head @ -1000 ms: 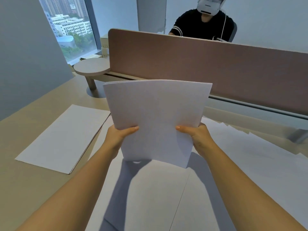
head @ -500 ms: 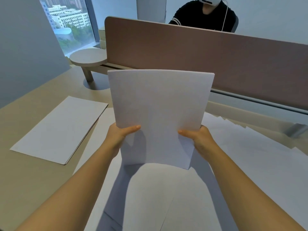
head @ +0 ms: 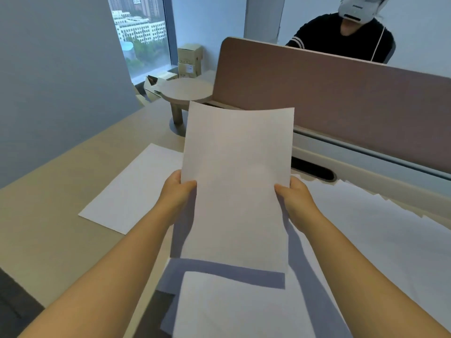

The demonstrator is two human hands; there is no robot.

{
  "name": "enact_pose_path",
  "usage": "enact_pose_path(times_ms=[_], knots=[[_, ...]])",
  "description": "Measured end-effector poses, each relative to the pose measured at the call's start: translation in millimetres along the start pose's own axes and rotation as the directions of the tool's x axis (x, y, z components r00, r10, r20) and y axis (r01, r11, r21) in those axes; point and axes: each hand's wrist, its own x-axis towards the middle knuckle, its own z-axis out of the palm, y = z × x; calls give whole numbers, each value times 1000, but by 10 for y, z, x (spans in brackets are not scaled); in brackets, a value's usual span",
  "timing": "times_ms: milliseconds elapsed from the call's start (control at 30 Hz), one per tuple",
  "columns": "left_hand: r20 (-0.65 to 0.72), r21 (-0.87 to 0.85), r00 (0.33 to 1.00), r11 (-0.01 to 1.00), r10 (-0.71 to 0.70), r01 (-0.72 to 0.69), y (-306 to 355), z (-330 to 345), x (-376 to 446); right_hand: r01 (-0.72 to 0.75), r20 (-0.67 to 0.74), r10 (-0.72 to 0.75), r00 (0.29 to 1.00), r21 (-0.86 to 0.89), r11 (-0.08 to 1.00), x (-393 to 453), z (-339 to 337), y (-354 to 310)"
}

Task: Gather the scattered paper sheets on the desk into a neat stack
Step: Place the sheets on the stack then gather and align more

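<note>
Two hands hold one bundle of paper sheets point(head: 236, 181) upright above the desk point(head: 48, 230). The left hand point(head: 177, 193) pinches its left edge with the thumb in front, and the right hand point(head: 294, 198) pinches its right edge. One flat stack point(head: 131, 193) lies toward the desk's left edge. More loose sheets point(head: 380, 240), too overlapped to count, cover the right side.

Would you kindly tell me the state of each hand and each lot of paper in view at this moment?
left hand: grips the held sheets at their left edge.
right hand: grips their right edge.
held sheets: upright, lifted off the desk, top edge curved.
stack on the left: lying flat on the desk, edges even.
loose sheets: spread flat, overlapping, corners fanned out.
</note>
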Motion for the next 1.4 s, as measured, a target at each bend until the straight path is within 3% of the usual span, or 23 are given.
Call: enact_pose_path(times_ms=[267,567,733,800,867,1100,1400], knots=[[-20,209,998,976,-64,67,-326,-1137,1015,-193,-55,188,981,-124,973,443,1307,80],[-89,359,996,931,-30,60,-656,-1693,1638,-218,-77,206,976,-226,949,831,2136,291],[-97,550,995,833,-8,61,-779,-1724,1769,-210,-90,193,977,-270,940,929,2252,415],[-143,615,989,786,39,58,-781,-1687,1751,-212,-93,195,976,-244,946,917,2224,441],[-154,597,986,801,66,39,-732,-1606,1689,-205,-114,187,976,-166,965,892,2152,477],[110,359,993,930,41,-78,-515,-914,1100,-178,-186,159,970,-91,980,574,1426,458],[281,438,959,893,-26,-103,-644,255,65,-238,-296,163,941,-239,941,-160,-114,886]])
